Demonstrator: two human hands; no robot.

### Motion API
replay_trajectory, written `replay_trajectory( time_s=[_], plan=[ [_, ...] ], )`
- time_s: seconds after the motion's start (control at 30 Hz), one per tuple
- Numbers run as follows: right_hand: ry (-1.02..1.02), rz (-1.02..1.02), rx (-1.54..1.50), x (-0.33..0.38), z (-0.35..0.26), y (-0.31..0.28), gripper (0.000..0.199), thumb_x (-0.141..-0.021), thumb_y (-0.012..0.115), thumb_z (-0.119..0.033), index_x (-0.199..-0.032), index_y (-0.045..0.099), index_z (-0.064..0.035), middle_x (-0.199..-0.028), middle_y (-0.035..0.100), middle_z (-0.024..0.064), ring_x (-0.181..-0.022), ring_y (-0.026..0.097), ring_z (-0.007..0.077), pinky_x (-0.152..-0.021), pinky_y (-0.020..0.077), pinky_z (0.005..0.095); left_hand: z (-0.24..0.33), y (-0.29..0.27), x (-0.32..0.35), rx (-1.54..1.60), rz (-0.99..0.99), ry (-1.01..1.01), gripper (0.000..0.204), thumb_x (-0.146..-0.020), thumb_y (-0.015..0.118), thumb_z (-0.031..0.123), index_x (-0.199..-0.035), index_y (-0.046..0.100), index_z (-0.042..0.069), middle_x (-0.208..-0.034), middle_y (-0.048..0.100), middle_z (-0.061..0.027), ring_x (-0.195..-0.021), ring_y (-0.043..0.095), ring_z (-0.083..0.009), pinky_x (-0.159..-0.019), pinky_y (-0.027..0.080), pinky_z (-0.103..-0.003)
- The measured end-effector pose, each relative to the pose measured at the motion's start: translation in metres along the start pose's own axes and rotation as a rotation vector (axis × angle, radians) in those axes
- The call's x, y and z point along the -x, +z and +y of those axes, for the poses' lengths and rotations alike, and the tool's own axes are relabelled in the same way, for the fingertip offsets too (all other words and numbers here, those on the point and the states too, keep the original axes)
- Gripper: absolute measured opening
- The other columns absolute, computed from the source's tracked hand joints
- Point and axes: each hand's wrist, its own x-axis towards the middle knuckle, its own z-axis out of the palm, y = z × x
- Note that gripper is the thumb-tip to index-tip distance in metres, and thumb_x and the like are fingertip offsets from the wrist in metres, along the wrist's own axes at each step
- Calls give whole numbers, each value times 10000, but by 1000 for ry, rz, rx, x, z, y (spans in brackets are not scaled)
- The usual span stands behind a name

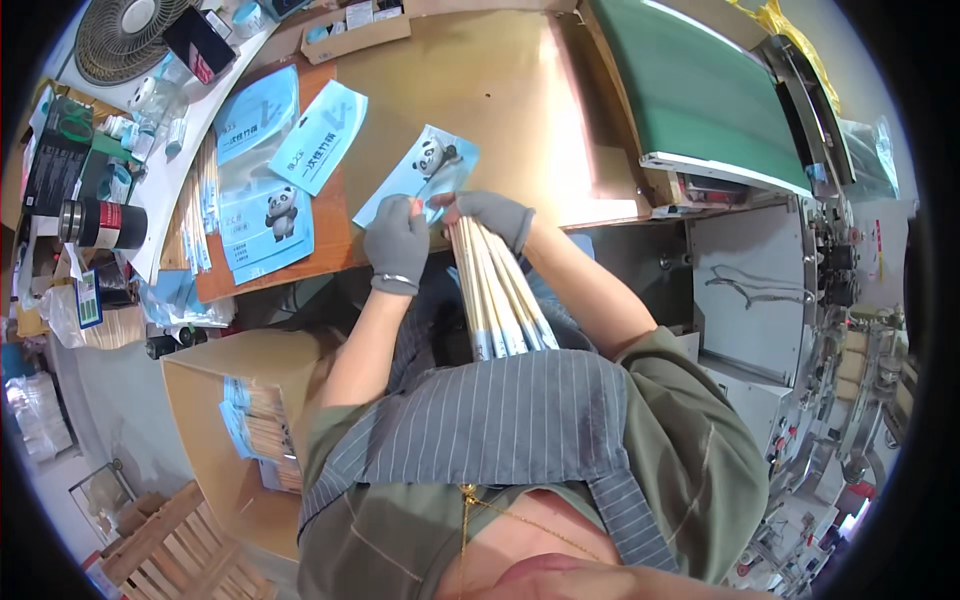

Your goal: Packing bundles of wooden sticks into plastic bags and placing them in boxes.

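Observation:
My left hand [397, 243], in a grey fingerless glove, pinches the near edge of a blue panda-printed plastic bag [400, 179] at the table's front edge. My right hand [492, 218], gloved alike, is closed on the top of a bundle of chopsticks [492, 285] in clear sleeves with blue lower ends. The bundle hangs toward my striped apron, and its upper ends are beside the bag's near edge. Whether any of them are inside the bag is hidden by my fingers. More blue bags [318, 135] lie overlapped to the left, next to loose wrapped chopsticks [196, 215].
A cardboard box [225, 370] with filled packs [262, 420] stands below left. On the white shelf at left are a phone [200, 48], a black thermos [103, 224] and a fan [125, 35]. A green conveyor belt [700, 95] rises at the right. A small carton [357, 38] sits at the back.

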Motion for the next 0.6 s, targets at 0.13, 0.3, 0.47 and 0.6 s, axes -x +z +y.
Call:
replay_trajectory(
  time_s=[0.13, 0.3, 0.47, 0.6],
  plan=[
    [-520, 131, 271, -36, 32, -25, 212, -872, 577, -201, -1007, 614, -41, -839, 640, 65, -675, 605, 125, -664, 508, 268, 44, -20, -2, -30, 36, 466, 181, -837, 595, 159, -980, 650, 64, -962, 618, -91, -786, 620, -298, -684, 503, -382],
    [-250, -128, -637, 19, 19, -1, 249, -918, 557, -230, -1079, 603, -45, -957, 651, 95, -792, 645, 169, -700, 553, 291, 54, -40, 6, 128, 35, 485, 243, -760, 657, 19, -1004, 658, 22, -948, 621, -115, -806, 636, -273, -663, 524, -341],
    [-216, 157, 454, 145, 46, 9, 461, -890, 592, -266, -1277, 505, -32, -1210, 586, 105, -1044, 587, 175, -915, 460, 279, 60, -73, 80, 576, -660, -158, 254, -736, 686, 28, -989, 672, 28, -948, 627, -112, -742, 643, -239, -580, 524, -329],
    [-518, 828, 1368, 147, -4, 8, 229, -755, 717, -199, -864, 636, -15, -684, 571, 108, -596, 566, 156, -550, 431, 291, 101, -80, 19, 307, -98, 374, 90, -803, 646, 42, -890, 637, 19, -831, 611, -122, -727, 619, -208, -609, 480, -285]
  ],
)
